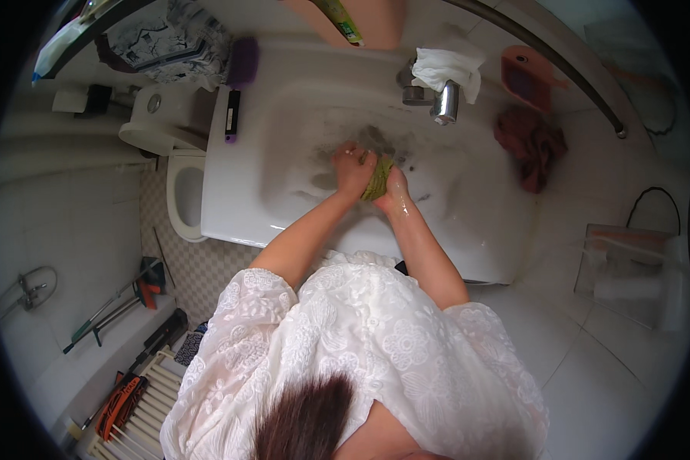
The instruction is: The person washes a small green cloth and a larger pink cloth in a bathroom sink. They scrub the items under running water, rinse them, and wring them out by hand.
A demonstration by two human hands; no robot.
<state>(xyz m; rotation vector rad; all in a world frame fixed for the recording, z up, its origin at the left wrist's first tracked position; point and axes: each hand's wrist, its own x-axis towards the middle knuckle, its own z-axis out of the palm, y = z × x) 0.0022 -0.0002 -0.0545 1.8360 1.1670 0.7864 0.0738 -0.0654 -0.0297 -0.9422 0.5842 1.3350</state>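
Observation:
A green cloth (378, 179) is bunched between my two hands, low over the basin of a white sink (236, 213). From the left, my left hand (355, 168) grips it with bent fingers. My right hand (396, 185) holds the cloth's other side, and its wrist glistens with water. Greyish water or residue covers the basin floor around them, with a few small dark bits. Behind the hands stands a chrome faucet (445, 103), and a white cloth (448, 70) is draped over it. Whether water runs from the spout cannot be made out.
A purple-and-black brush (232, 115) lies on the sink's left rim, beside a toilet (185, 198). On the right ledge sits a crumpled dark red cloth (530, 146), near a pink fish-shaped holder (526, 77). A green tube (342, 23) is at the back.

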